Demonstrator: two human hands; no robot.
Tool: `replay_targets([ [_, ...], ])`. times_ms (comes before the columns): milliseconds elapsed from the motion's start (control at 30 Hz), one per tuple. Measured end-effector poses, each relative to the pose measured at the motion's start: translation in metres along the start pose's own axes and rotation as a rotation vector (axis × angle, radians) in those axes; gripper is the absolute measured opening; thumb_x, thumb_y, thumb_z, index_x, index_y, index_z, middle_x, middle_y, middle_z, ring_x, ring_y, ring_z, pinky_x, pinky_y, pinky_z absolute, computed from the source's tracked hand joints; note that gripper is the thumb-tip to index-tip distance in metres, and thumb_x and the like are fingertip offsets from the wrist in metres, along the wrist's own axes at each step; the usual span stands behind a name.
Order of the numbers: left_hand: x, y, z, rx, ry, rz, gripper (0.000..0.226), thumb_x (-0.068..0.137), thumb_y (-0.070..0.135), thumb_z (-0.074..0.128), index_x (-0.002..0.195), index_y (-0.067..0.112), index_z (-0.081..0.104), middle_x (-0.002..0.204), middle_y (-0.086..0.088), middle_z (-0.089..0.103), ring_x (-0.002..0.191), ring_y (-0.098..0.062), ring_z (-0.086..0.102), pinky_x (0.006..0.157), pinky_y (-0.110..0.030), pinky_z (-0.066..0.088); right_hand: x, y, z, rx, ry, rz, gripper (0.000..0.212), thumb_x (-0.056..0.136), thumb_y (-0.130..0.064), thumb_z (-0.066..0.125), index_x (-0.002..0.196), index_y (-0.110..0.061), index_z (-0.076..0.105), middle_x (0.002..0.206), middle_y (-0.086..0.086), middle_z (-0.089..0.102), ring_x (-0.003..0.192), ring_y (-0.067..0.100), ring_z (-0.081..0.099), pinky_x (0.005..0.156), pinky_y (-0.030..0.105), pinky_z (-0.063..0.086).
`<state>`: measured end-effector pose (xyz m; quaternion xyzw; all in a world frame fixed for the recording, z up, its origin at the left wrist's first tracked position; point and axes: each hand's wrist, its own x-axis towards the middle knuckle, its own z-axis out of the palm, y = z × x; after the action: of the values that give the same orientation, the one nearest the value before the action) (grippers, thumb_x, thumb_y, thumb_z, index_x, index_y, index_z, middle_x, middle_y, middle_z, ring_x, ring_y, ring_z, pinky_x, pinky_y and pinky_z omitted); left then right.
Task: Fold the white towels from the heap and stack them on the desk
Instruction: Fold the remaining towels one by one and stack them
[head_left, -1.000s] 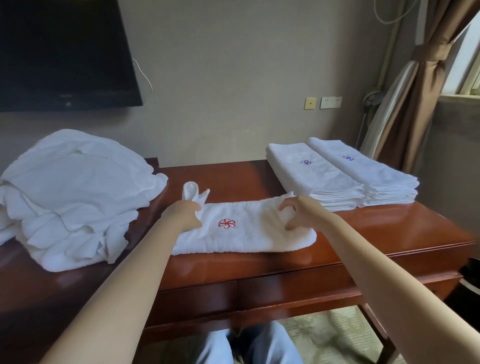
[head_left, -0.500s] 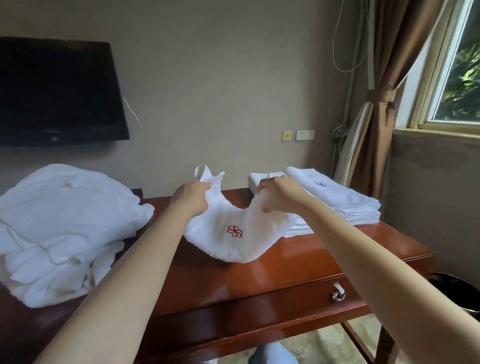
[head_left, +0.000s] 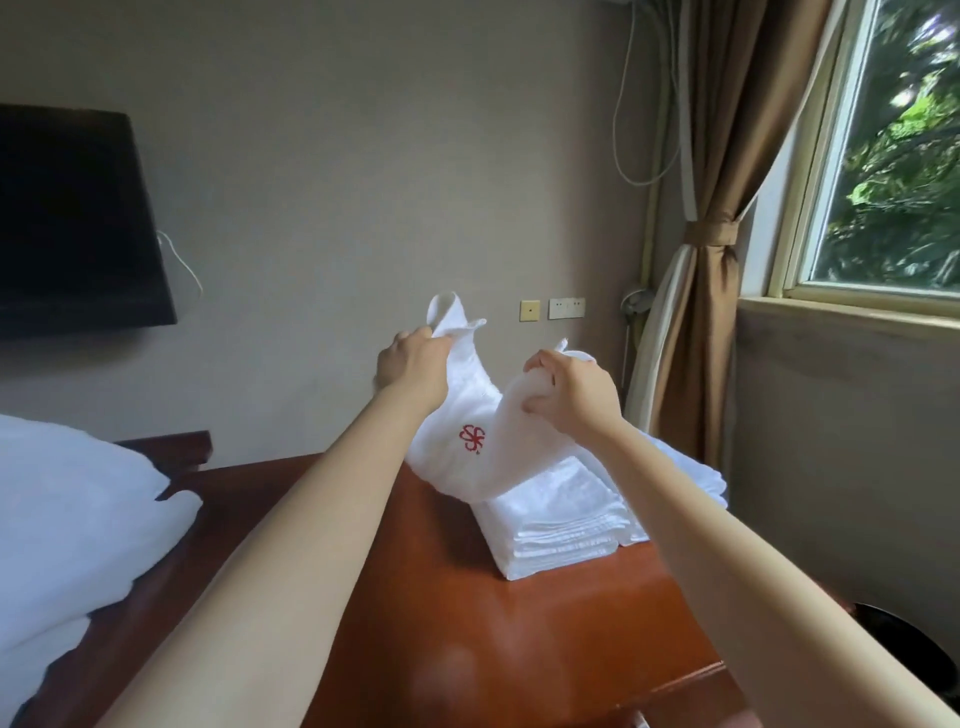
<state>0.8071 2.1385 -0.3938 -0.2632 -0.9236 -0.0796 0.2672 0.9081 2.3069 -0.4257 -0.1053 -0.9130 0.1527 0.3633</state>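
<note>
The heap (head_left: 67, 519) lies lower left on the bench (head_left: 519, 623). The left hand (head_left: 410, 371) pinches one end of the folded towel (head_left: 467, 431) and the right hand (head_left: 576, 395) the other, each grip tight on cloth. The towel's long axis sags between them over the stack (head_left: 561, 519), nearer the right hand.

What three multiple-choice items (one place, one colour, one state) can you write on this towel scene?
1. Where is the held towel relative to the folded stacks? A. over them B. under them C. far left
2. Its emblem is: A. blue B. red C. green
3. The left hand and right hand: A. both grip the towel B. both open C. only left grips
Key: A, it sags over the stacks; B, red stitching; A, fingers of both curl into the towel.
</note>
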Motion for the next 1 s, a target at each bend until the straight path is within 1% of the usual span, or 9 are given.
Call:
replay_targets([
  [200, 0.076, 0.031, 0.039, 0.014, 0.069, 0.050, 0.051, 0.084, -0.006, 0.044, 0.125, 0.023, 0.050, 0.121, -0.004, 0.046, 0.113, -0.027, 0.041, 0.084, -0.033, 0.038, 0.032, 0.033, 0.042, 0.289, 0.181, 0.372, 0.037, 0.073, -0.021, 0.072, 0.107, -0.031, 0.061, 0.074, -0.015, 0.049, 0.079, 0.015, 0.048, 0.058, 0.025, 0.033],
  [267, 0.092, 0.041, 0.054, 0.044, 0.086, 0.074, 0.049, 0.082, -0.007, 0.046, 0.121, 0.023, 0.051, 0.119, -0.004, 0.045, 0.112, -0.027, 0.040, 0.082, -0.032, 0.033, 0.030, 0.039, 0.062, 0.434, 0.217, 0.526, 0.038, 0.076, -0.021, 0.069, 0.112, -0.029, 0.059, 0.075, -0.019, 0.045, 0.084, 0.017, 0.052, 0.069, 0.027, 0.041],
  [400, 0.105, 0.058, 0.092, 0.087, 0.065, 0.150, 0.054, 0.080, -0.007, 0.049, 0.124, 0.025, 0.048, 0.119, -0.003, 0.043, 0.111, -0.028, 0.040, 0.078, -0.034, 0.030, 0.006, 0.048, 0.101, 0.678, 0.142, 0.736, 0.039, 0.082, -0.022, 0.065, 0.118, -0.023, 0.048, 0.099, -0.005, 0.056, 0.099, 0.026, 0.059, 0.090, 0.044, 0.050],
  [533, 0.094, 0.065, 0.134, 0.043, -0.144, 0.245, 0.061, 0.085, -0.001, 0.044, 0.137, 0.031, 0.040, 0.125, -0.004, 0.042, 0.115, -0.029, 0.039, 0.086, -0.036, 0.036, -0.035, 0.060, 0.128, 0.932, -0.069, 0.824, 0.040, 0.083, -0.014, 0.060, 0.118, -0.024, 0.046, 0.103, 0.004, 0.056, 0.087, 0.028, 0.062, 0.073, 0.044, 0.059],
  [600, 0.085, 0.065, 0.151, 0.012, -0.299, 0.297, 0.055, 0.091, 0.007, 0.044, 0.138, 0.035, 0.039, 0.131, -0.003, 0.041, 0.119, -0.029, 0.038, 0.091, -0.037, 0.035, -0.043, 0.070, 0.130, 0.997, -0.133, 0.888, 0.041, 0.084, -0.018, 0.061, 0.121, -0.028, 0.047, 0.103, 0.006, 0.057, 0.085, 0.026, 0.064, 0.069, 0.039, 0.060],
  [667, 0.073, 0.067, 0.164, -0.002, -0.396, 0.342, 0.045, 0.096, 0.018, 0.043, 0.136, 0.037, 0.044, 0.141, -0.001, 0.038, 0.127, -0.027, 0.036, 0.096, -0.038, 0.036, -0.043, 0.081, 0.129, 1.026, -0.105, 0.949, 0.037, 0.086, -0.023, 0.062, 0.121, -0.027, 0.049, 0.102, 0.004, 0.057, 0.089, 0.025, 0.063, 0.075, 0.041, 0.058],
  [800, 0.053, 0.071, 0.172, -0.055, -0.449, 0.362, 0.033, 0.096, 0.038, 0.042, 0.127, 0.035, 0.055, 0.140, -0.001, 0.038, 0.125, -0.027, 0.035, 0.096, -0.041, 0.038, -0.034, 0.085, 0.122, 1.196, 0.025, 1.034, 0.014, 0.089, -0.011, 0.055, 0.101, -0.017, 0.059, 0.089, 0.005, 0.056, 0.075, 0.021, 0.057, 0.061, 0.029, 0.050],
  [900, 0.041, 0.067, 0.168, -0.091, -0.538, 0.313, 0.046, 0.088, 0.063, 0.038, 0.125, 0.039, 0.054, 0.134, 0.004, 0.037, 0.126, -0.027, 0.032, 0.097, -0.043, 0.032, -0.028, 0.089, 0.120, 0.989, 0.033, 0.918, 0.030, 0.088, -0.013, 0.053, 0.117, -0.017, 0.060, 0.096, -0.002, 0.056, 0.081, 0.021, 0.059, 0.075, 0.038, 0.056],
  [1000, 0.021, 0.066, 0.163, -0.094, -0.622, 0.291, 0.072, 0.067, 0.086, 0.039, 0.122, 0.042, 0.052, 0.124, 0.006, 0.036, 0.122, -0.025, 0.031, 0.095, -0.045, 0.029, -0.027, 0.095, 0.116, 1.112, 0.056, 0.990, 0.042, 0.092, -0.017, 0.053, 0.133, -0.024, 0.049, 0.112, 0.001, 0.055, 0.098, 0.024, 0.060, 0.084, 0.042, 0.055],
])
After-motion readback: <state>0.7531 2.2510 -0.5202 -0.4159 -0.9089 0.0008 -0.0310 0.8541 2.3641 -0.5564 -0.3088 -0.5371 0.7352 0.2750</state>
